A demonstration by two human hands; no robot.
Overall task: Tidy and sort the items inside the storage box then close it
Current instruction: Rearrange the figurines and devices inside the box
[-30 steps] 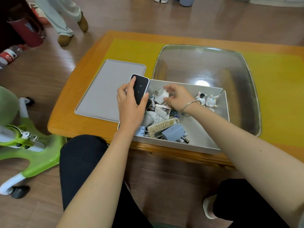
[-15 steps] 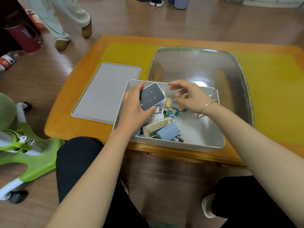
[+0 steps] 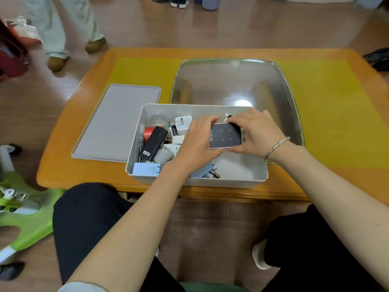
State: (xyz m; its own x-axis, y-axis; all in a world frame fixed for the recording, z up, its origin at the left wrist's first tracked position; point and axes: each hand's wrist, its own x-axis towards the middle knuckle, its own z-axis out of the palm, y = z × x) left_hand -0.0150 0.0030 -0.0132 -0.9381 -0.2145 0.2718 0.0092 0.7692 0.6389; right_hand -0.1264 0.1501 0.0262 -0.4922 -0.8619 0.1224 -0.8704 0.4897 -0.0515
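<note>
Hands both on one item: left hand [image 3: 196, 144] and right hand [image 3: 255, 133] hold a flat black device with a white rim [image 3: 225, 135] over the middle of the storage box [image 3: 242, 182]. Left fingers [image 3: 207, 121] curl over its far-left corner, thumb under the near edge. Right fingers wrap the right end, pinching it at the far and near edges. Device face is up, four faint marks showing. Bracelet [image 3: 276, 147] on the right wrist.

Box is grey, lid off, sitting at the near edge of the orange surface [image 3: 63, 165]. Its grey lid [image 3: 117, 123] lies flat just to the left, touching or almost touching the box wall; cannot tell which. Clutter is piled in the box's left half: black rectangular gadget [image 3: 154, 143] tilted, red item [image 3: 149, 131] behind it, white plug adapter [image 3: 183, 124] near the far wall, pale blue charger [image 3: 145, 169] at the near-left corner, batteries [image 3: 213, 174] by the near wall. Right half of the box floor mostly bare.

Large clear tray [image 3: 235, 81] sits behind the box on a yellow mat [image 3: 336, 114]. Green plastic ride-on toy [image 3: 25, 211] on the floor at left. Another person's legs [image 3: 63, 28] stand beyond the surface.
</note>
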